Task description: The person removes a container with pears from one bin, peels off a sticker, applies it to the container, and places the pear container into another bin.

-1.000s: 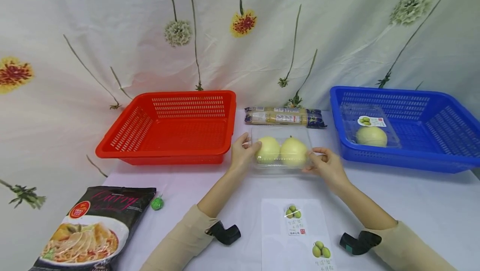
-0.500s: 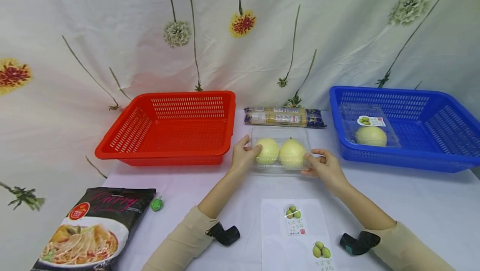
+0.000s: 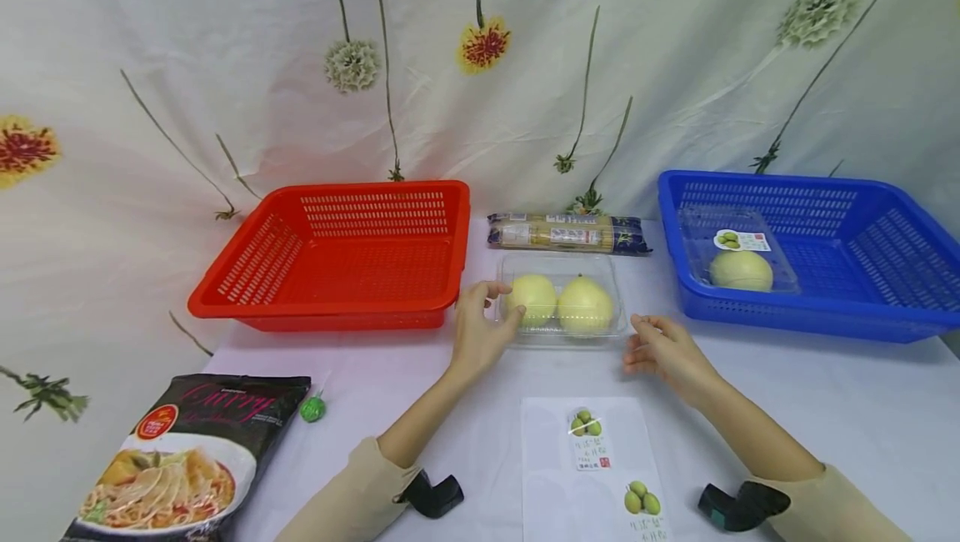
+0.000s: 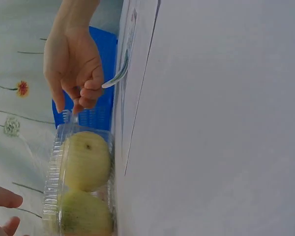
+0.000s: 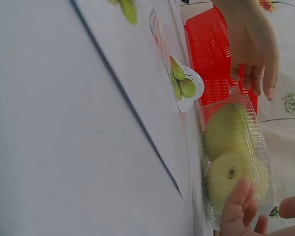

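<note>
A clear plastic clamshell box (image 3: 562,263) holds two pale yellow-green pears (image 3: 585,305) and stands closed in the middle of the table. At its left end my left hand (image 3: 480,333) has thumb and fingers spread, the fingertips close to the side. Whether they touch the plastic I cannot tell. Off the box's right front corner is my right hand (image 3: 675,358), its fingers loosely bent and holding nothing. In front lies a white sheet (image 3: 547,467) with pear stickers (image 3: 592,440); one sticker (image 5: 188,89) curls up from it in the right wrist view.
A red basket (image 3: 322,308) stands at the back left. At the back right, a blue basket (image 3: 825,321) contains a labelled clear box (image 3: 742,242) with fruit. Packs of noodles (image 3: 570,233) lie behind the pear box. A noodle bag (image 3: 180,459) and small green ball (image 3: 312,409) are left.
Both hands have let go of the pear box and drawn back from its ends, the right one outward and toward me. The box stays nearly in place.
</note>
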Demonstrator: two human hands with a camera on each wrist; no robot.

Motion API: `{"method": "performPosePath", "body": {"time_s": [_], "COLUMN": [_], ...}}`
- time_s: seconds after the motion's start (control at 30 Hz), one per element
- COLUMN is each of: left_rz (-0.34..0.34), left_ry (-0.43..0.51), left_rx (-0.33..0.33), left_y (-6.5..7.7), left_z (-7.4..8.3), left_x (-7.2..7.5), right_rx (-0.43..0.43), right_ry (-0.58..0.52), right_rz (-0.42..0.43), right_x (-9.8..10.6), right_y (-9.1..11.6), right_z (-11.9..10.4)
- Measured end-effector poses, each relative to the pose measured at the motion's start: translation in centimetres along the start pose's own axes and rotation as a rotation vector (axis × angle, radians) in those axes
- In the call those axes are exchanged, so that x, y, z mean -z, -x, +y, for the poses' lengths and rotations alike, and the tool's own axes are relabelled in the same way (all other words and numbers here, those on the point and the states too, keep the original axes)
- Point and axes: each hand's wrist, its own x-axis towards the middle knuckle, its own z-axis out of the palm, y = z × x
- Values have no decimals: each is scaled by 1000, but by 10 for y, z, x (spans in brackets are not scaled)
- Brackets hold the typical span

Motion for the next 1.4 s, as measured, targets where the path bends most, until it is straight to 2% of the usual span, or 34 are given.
{"method": "performPosePath", "body": {"time_s": [0.07, 0.1, 0.27, 0.37, 0.43, 0.57, 0.73, 0.87, 1.13, 1.4], "left_rz": [-40, -82, -416, -610, -717, -860, -974, -1022, -996, -989], "left_ry": [18, 32, 54, 23, -3, -41, -93, -164, -354, -422], "left_rx": [-55, -72, -100, -132, -142, -132, -73, -64, -132, -134], "left_y": [4, 6, 14, 16, 18, 20, 21, 22, 27, 30], "left_z": [2, 2, 4, 5, 5, 2, -3, -4, 0, 2], "left_x": [4, 5, 16, 20, 21, 19, 15, 10, 3, 3], "right_rx": [4, 13, 164, 276, 341, 434, 485, 515, 522, 558], "right_ry": [43, 79, 310, 393, 434, 526, 631, 694, 732, 710], "right_rz": [-60, -103, -319, -373, -386, -397, -405, -415, -458, -487], "right_x": [1, 2, 1, -2, -4, -10, -18, -23, -26, -26], "right_y": [3, 4, 6, 6, 6, 6, 7, 7, 8, 12], "right_z": [4, 5, 13, 15, 16, 18, 16, 15, 18, 17]}}
